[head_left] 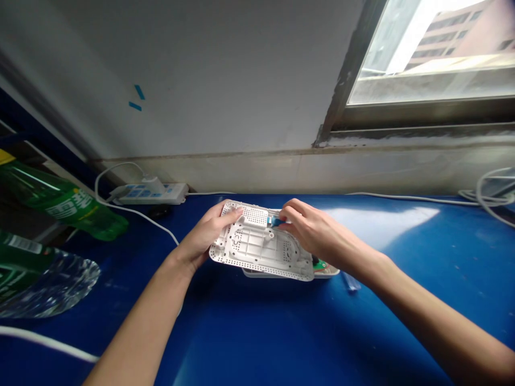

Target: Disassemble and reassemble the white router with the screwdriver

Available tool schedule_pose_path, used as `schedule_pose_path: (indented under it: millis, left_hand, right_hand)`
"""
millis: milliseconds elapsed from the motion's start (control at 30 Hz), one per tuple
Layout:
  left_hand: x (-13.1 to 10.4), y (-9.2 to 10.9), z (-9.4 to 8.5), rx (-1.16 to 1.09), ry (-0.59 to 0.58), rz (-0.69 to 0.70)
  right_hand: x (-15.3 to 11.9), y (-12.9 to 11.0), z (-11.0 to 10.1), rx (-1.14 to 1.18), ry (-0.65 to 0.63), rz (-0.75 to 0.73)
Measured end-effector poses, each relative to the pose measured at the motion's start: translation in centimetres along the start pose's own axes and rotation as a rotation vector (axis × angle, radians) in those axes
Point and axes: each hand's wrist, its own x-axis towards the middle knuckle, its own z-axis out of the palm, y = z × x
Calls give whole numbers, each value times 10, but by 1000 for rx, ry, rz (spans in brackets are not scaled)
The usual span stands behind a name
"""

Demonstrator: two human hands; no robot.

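My left hand (211, 230) grips a white perforated plastic cover (257, 249) by its left edge, with the thumb on its ribbed inner face. The cover is tilted toward me. At its upper edge, the fingers of my right hand (306, 222) are pinched on a small blue piece (276, 221), whose kind I cannot make out. Beneath the cover lies a white housing (267, 274), mostly hidden. Part of a green circuit board (319, 265) shows at its right end.
A white power strip (169, 194) with a plugged-in cable stands against the wall. Green bottles (64, 203) and a clear bottle base (60, 287) are at the left. A clear plastic piece (351, 282) lies right of the housing. Coiled white cable (483, 195) sits far right on the blue tabletop (257, 332).
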Motion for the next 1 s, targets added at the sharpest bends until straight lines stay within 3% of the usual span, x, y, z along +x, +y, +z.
schedule_pose_path:
  millis: [200, 400, 500, 600, 767, 900, 1000]
  left_hand:
    - [0, 1, 3, 40, 25, 67]
    - [0, 3, 0, 75, 22, 80]
    - [0, 4, -1, 64, 49, 77]
    - [0, 6, -3, 28, 100, 70]
    - [4, 9, -10, -59, 207, 98]
    - [7, 9, -13, -124, 298, 165]
    - [7, 5, -7, -132, 276, 173]
  right_hand:
    - [4, -4, 0, -118, -90, 0]
    - [1, 3, 2, -55, -127, -67]
    - [-1, 9, 2, 56, -130, -11]
    - [-1, 14, -3, 144, -78, 24]
    - [-5, 26, -23, 111, 161, -41]
    - [-21, 31, -35, 139, -44, 56]
    - [-40, 32, -35, 185, -128, 118]
